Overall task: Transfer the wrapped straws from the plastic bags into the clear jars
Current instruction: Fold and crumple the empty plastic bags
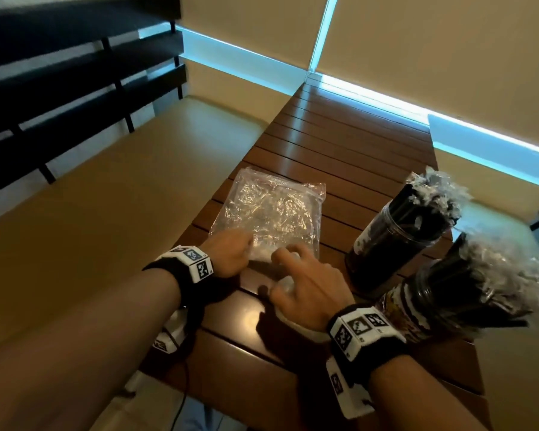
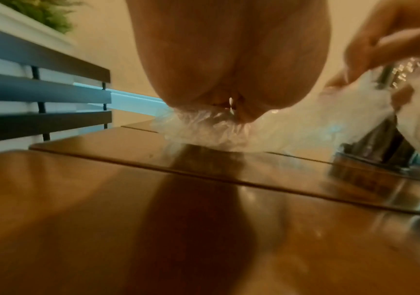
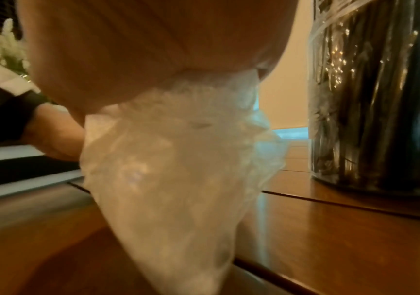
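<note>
Both hands low: left hand (image 1: 231,255) and right hand (image 1: 305,286) pinching plastic bag (image 1: 271,209) (crumpled).

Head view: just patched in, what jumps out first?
Two clear jars crammed with black wrapped straws stand at the slatted table's right edge. Centre, both hands, left hand and right hand, work a crumpled, empty-looking plastic bag.
</note>
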